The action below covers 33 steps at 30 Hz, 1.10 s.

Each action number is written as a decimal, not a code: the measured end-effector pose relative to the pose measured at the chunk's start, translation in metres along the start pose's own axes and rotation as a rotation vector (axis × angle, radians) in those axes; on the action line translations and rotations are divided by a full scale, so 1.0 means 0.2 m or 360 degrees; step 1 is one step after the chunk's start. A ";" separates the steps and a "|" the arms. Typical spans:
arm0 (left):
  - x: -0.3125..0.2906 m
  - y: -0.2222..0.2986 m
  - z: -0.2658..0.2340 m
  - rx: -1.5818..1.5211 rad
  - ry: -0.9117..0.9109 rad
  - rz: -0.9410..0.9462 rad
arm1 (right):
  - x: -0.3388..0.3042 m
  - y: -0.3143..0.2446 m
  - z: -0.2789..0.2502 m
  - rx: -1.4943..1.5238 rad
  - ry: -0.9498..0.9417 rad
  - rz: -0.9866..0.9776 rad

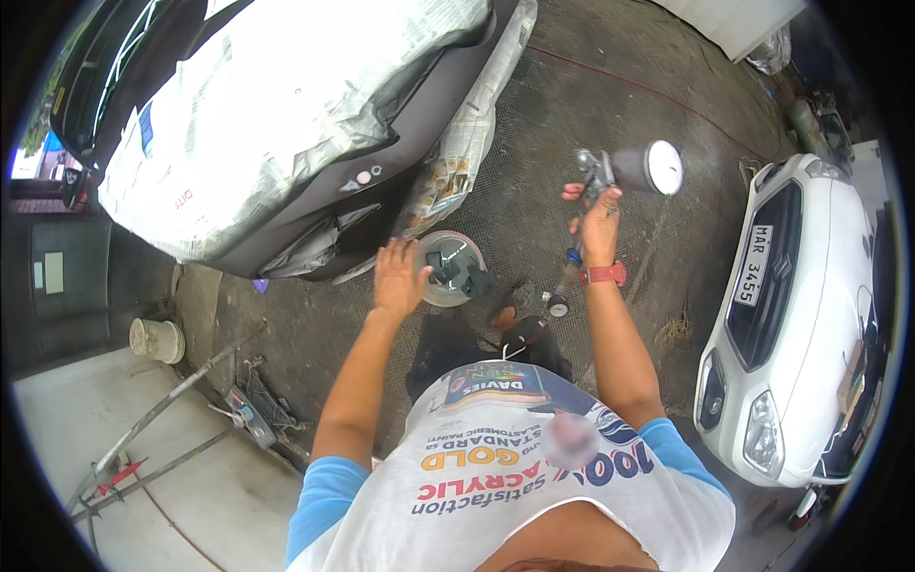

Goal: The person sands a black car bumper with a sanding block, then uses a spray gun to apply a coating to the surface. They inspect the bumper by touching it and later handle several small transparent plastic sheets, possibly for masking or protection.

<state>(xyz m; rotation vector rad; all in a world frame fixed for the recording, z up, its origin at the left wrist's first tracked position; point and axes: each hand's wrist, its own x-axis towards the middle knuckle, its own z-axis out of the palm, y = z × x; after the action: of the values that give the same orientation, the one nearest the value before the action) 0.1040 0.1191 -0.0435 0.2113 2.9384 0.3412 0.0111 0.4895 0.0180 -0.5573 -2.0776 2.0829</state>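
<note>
My right hand point(598, 229), with a red watch on the wrist, is wrapped round the handle of a spray gun point(595, 173). A grey paint cup with a white lid point(664, 168) is fixed to the gun and tips to the right. Below the grip hangs a round pressure gauge point(558, 305). My left hand point(398, 277) is empty, its fingers stretched out, beside a round basin point(477, 250) holding water and dark pieces. Just past it stands a car's dark grey bumper point(348, 195), its upper body masked with newspaper point(257, 114).
A white car point(810, 315) stands at the right. A red hose point(629, 86) crosses the concrete floor. At the left are a white bucket point(157, 340), metal bars point(172, 412) and a floor jack point(250, 417). A pale panel point(729, 21) is at the far right.
</note>
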 end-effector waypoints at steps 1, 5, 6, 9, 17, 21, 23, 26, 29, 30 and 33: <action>0.04 -0.03 -0.06 0.0058 0.0053 0.0075 | 0.00 -0.02 0.03 0.0005 -0.0061 0.0003; 0.33 -0.03 -0.20 0.0245 0.0143 0.0359 | -0.05 -0.10 0.17 0.0011 -0.0368 0.0053; 0.42 -0.02 -0.24 0.0286 0.0158 0.0409 | -0.09 -0.11 0.22 0.0013 -0.0418 0.0034; 0.69 0.06 -0.32 0.0372 0.0199 0.0518 | -0.20 -0.24 0.33 0.0021 -0.0564 0.0020; 1.17 0.16 -0.26 0.0699 0.0228 0.0263 | -0.22 -0.21 0.45 0.0139 -0.0825 0.0148; 1.32 0.15 -0.18 0.0704 0.0215 0.0152 | -0.13 -0.21 0.41 0.0156 -0.0874 0.0220; 1.39 0.18 -0.15 0.0690 0.0252 0.0140 | -0.05 -0.21 0.36 0.0109 -0.0915 0.0315; 1.57 0.27 -0.14 0.0722 0.0280 0.0109 | 0.15 -0.17 0.27 0.0031 -0.0967 0.0178; 1.83 0.38 -0.11 0.0753 0.0311 0.0107 | 0.27 -0.16 0.18 0.0112 -0.0916 0.0144; 1.93 0.42 -0.10 0.0753 0.0326 0.0111 | 0.31 -0.15 0.14 0.0114 -0.0911 0.0152; 2.22 0.55 -0.03 0.0860 0.0269 0.0212 | 0.41 -0.10 0.03 0.0088 -0.0912 0.0182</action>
<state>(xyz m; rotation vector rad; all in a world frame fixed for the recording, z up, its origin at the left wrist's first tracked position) -0.3162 0.2945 -0.0813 0.4676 3.1237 -0.4512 -0.0701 0.5150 0.0257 -0.0653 -2.2921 2.5925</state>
